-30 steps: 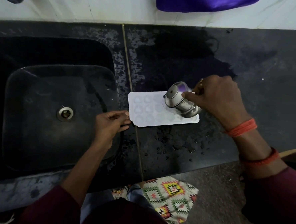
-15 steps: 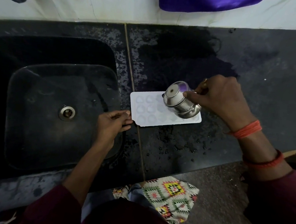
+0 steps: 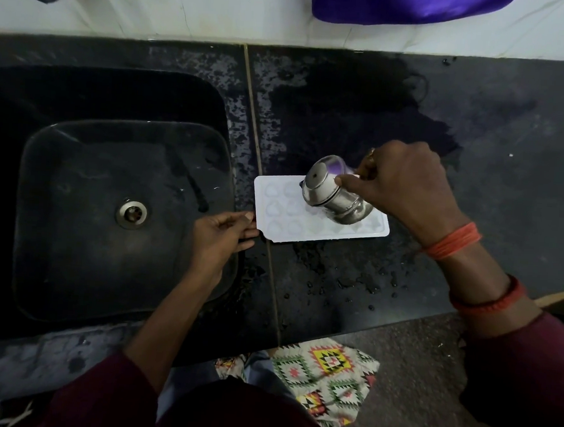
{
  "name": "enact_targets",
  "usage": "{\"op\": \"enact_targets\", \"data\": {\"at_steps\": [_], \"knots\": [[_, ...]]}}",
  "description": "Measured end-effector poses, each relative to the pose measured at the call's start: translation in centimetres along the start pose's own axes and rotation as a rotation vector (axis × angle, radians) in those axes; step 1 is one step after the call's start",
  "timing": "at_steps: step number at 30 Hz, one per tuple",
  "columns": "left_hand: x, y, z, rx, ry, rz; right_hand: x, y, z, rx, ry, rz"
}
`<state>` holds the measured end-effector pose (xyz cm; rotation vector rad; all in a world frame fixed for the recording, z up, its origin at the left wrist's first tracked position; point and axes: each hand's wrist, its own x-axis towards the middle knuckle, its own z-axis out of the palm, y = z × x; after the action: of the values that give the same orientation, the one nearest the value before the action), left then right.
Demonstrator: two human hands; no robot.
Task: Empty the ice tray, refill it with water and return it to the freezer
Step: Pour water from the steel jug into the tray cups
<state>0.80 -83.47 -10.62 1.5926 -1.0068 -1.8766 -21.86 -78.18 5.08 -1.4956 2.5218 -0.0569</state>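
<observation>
My left hand (image 3: 221,242) pinches the left edge of the tray (image 3: 305,236), thumb on top and fingertips under. My right hand (image 3: 397,190) grips a steel pot (image 3: 331,196), fingers curled round its body. The pot is tipped, base toward the sink (image 3: 74,233), mouth down over the tray's right half. The white tray lies flat on the wet black counter (image 3: 471,225), just right of the sink. I cannot tell how full its cells are. Droplets (image 3: 345,285) speckle the counter's near edge. Red threads (image 3: 454,240) circle my right wrist.
</observation>
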Motion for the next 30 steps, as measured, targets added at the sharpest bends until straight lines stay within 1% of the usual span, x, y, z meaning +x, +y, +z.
{"op": "enact_targets", "data": {"at_steps": [5, 30], "knots": [[0.06, 0.03, 0.03, -0.010, 0.000, -0.007, 0.28, -0.52, 0.03, -0.031, 0.011, -0.010], [0.18, -0.17, -0.10, -0.030, -0.018, -0.009, 0.28, -0.38, 0.23, -0.008, -0.026, 0.004]]}}
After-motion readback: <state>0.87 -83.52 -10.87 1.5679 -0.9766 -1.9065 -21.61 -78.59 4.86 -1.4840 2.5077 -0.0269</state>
